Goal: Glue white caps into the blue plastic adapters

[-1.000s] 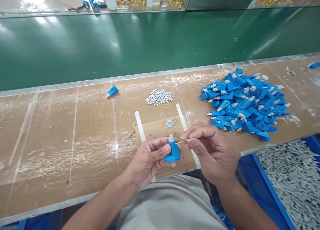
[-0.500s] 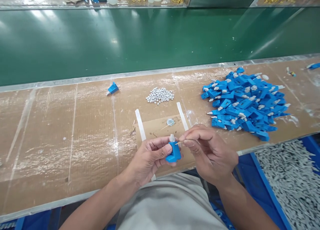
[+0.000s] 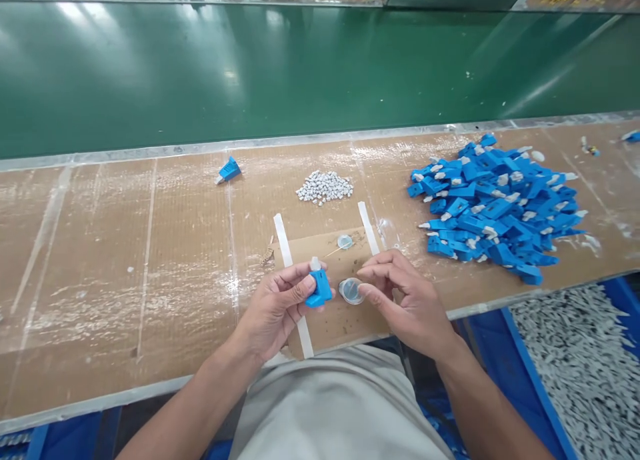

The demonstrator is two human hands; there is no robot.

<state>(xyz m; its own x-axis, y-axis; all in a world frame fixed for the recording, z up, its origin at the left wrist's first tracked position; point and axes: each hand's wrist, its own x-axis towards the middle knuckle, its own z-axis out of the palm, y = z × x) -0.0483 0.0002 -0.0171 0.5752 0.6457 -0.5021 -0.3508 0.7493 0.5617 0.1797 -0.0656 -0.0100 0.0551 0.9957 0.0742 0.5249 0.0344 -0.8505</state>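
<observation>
My left hand pinches a small blue plastic piece with a whitish tip that points up. To the right, my right hand hovers beside a small round clear container. Its thumb and forefinger are apart at the container's rim, and I make out nothing between them. Just beyond lies a small round lid-like disc with a thin wooden stick against it. Both rest on a cardboard sheet between white tape strips.
Small grey-white pellets lie in a pile beyond the sheet. A large heap of blue pieces sits to the right. One blue piece lies alone at the left. A blue bin of grey parts stands below the table edge.
My left hand has moved left with the blue piece. My right hand has drawn away from it, and the thin stick it pinched no longer shows in its fingers. The container has come into view.
</observation>
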